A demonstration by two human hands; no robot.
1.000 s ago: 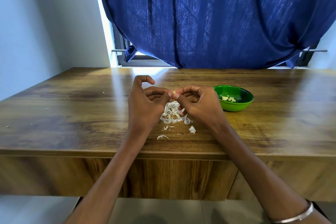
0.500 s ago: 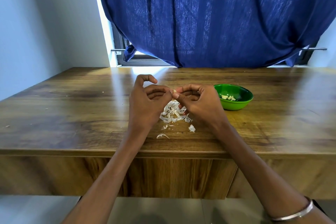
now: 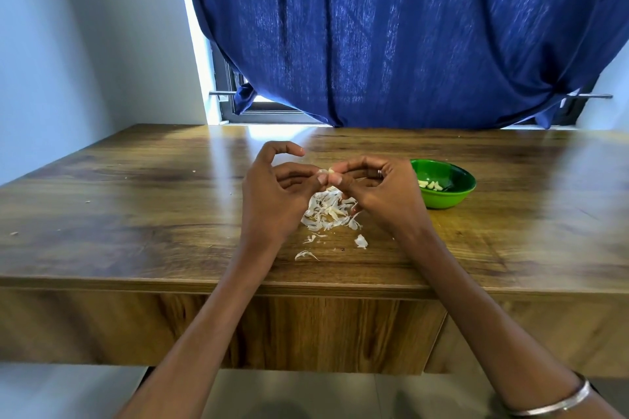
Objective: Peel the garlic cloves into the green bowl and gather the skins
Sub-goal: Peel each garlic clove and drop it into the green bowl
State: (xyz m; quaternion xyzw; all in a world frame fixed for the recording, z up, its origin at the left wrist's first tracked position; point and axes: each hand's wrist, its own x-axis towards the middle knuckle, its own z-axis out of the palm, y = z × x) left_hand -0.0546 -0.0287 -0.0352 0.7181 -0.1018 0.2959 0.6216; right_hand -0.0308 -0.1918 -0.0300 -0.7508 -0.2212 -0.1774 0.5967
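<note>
A garlic clove [image 3: 326, 173] is pinched between the fingertips of the left hand [image 3: 272, 196] and right hand [image 3: 381, 196], above the skins [image 3: 328, 211] heaped on the table [image 3: 136, 207]. Perhaps 4 peeled cloves [image 3: 430, 184] are seen in the green bowl [image 3: 452, 196], just right of the right hand.

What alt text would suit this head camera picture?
Two hands, left hand and right hand, pinch a garlic clove above a pile of skins on a wooden table; a green bowl holds peeled cloves.
</note>
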